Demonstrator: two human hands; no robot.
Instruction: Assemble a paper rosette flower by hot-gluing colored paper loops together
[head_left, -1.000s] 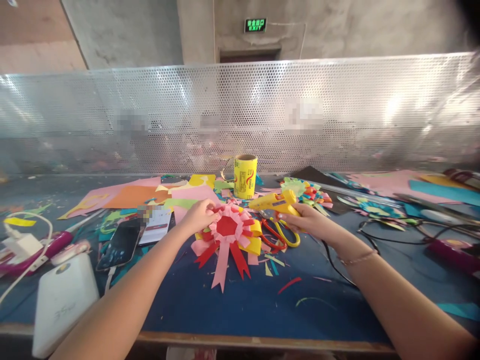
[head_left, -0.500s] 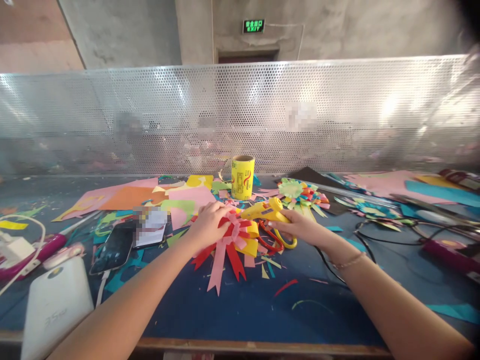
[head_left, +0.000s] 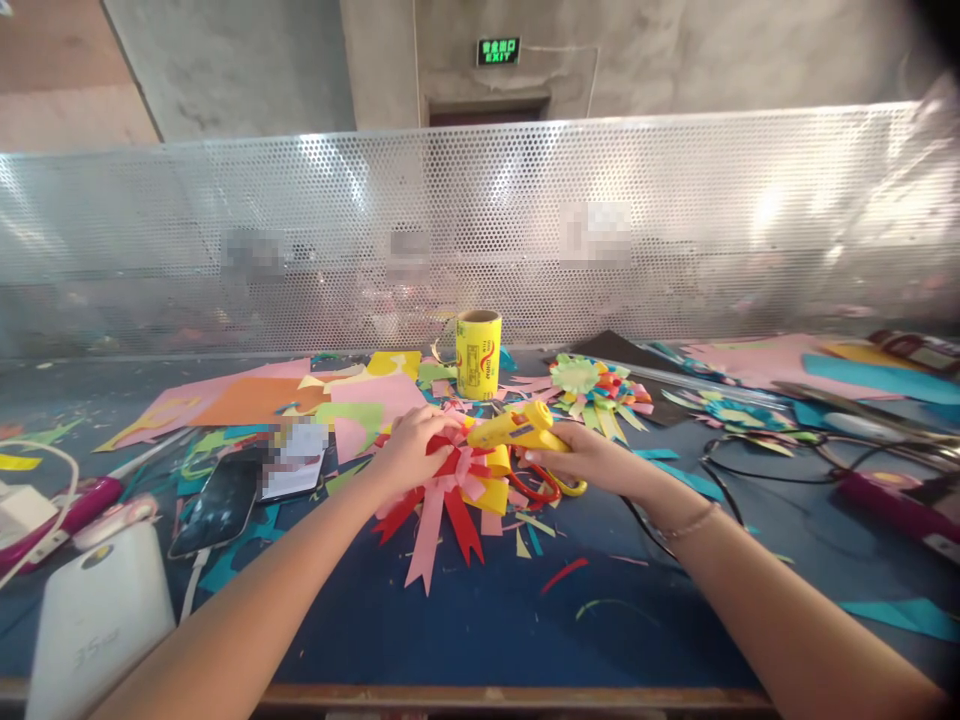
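My left hand (head_left: 411,450) is closed on the left side of a paper rosette (head_left: 474,468) made of red, pink and yellow strips. Its pink and red notched tails spread toward me on the blue tabletop. With my right hand (head_left: 581,455) I grip a yellow glue gun (head_left: 517,427), its front end pointing left over the top of the rosette. I cannot make out whether the nozzle touches the paper. Red-and-yellow-handled scissors (head_left: 541,490) lie just below the glue gun, partly covered. The fingertips of my left hand are partly hidden among the strips.
A yellow cardboard tube (head_left: 478,355) stands behind the rosette. Multicoloured paper rosettes (head_left: 589,385) lie right of it. Phones (head_left: 217,505), a white power bank (head_left: 101,620) and cables are at left. A black cord (head_left: 720,470) loops at right. A perforated metal panel (head_left: 480,220) rises behind.
The view has shifted slightly, so everything sits a little further left. The glue gun has dipped a touch toward the rosette; both hands keep their holds.
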